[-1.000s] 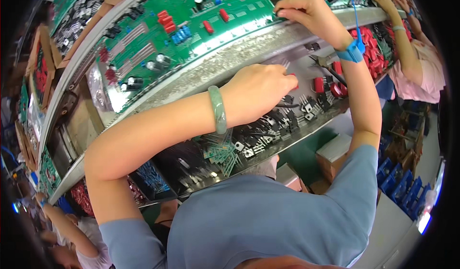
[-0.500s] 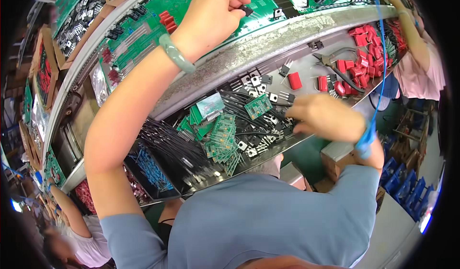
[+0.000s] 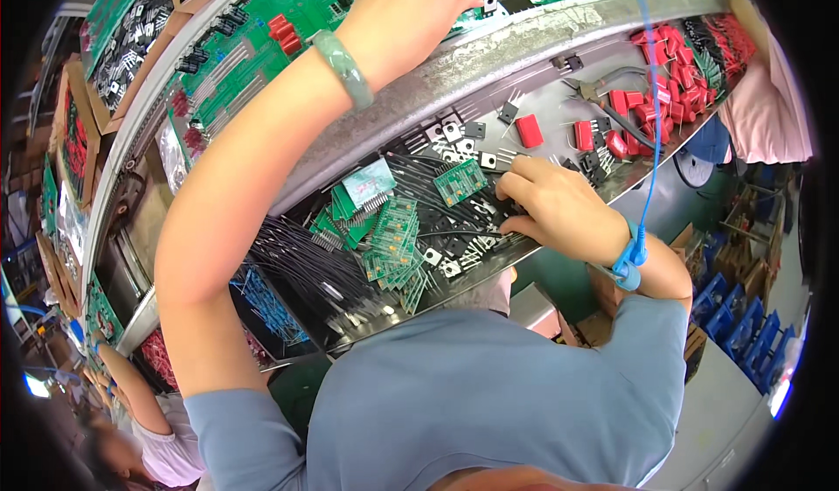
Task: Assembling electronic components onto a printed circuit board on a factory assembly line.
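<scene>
My left hand (image 3: 411,15), with a pale green bangle on its wrist, is over a green circuit board (image 3: 253,32) in the far rail. Its fingers are bent together, partly cut off by the upper edge, so what they pinch is hidden. Beside the fingertips, a black transistor with a metal tab (image 3: 489,4) stands on the board. My right hand (image 3: 568,207), wearing a blue wrist strap (image 3: 631,259), reaches into a tray of loose parts. Its thumb and forefinger are apart at the edge of a pile of black transistors (image 3: 459,245), next to a small green board (image 3: 461,182).
The metal tray also holds black wires (image 3: 306,259), stacked small green boards (image 3: 391,242), red block capacitors (image 3: 669,89) and pliers (image 3: 590,93). Blue parts (image 3: 271,303) fill a side bin. A blue cord (image 3: 651,141) hangs at the right. Other people work on both sides.
My right hand has moved slightly left and down onto the transistor pile. My left hand has shifted up and right; the black part in its fingers no longer shows. The whole view has shifted slightly.
</scene>
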